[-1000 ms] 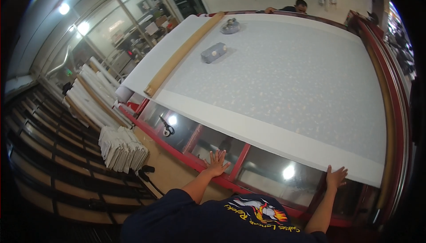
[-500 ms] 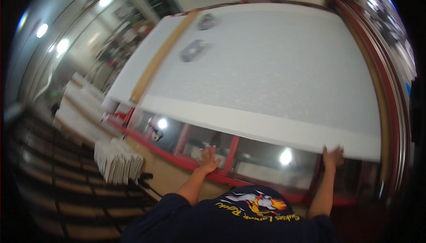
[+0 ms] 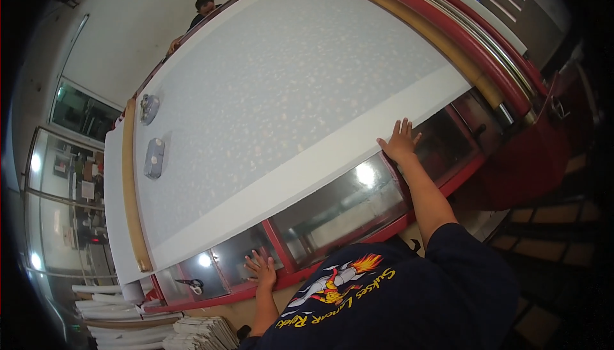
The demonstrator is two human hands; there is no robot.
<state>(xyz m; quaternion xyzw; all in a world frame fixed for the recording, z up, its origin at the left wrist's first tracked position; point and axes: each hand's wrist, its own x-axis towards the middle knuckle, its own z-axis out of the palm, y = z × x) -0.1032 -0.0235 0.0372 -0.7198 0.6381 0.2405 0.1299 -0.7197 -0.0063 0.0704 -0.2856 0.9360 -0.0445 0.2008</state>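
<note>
A wide white sheet (image 3: 358,151) with a pale speckled middle lies spread over a large red-framed machine table (image 3: 279,246) with glass panels. My right hand (image 3: 401,144) rests at the sheet's near edge toward the right end, its fingers spread and nothing in them. Lower and to the left, my left hand (image 3: 261,272) is open over a glass panel beside the red frame, apart from the sheet. Two grey blocks, a nearer block (image 3: 154,159) and a farther block (image 3: 149,109), lie on the sheet's left part. A brown tube (image 3: 131,183) lies across its left end.
Along the right end run a brown roll (image 3: 416,23) and shiny metal rollers (image 3: 486,43). Scissors (image 3: 190,284) lie on the glass at the front left. Another person (image 3: 203,7) is at the far edge. Stacked white bundles (image 3: 198,332) stand below at the left.
My view has swung to the right and tilted. My right hand's fingers are now more spread at the sheet's edge. The left hand stays open over the glass.
</note>
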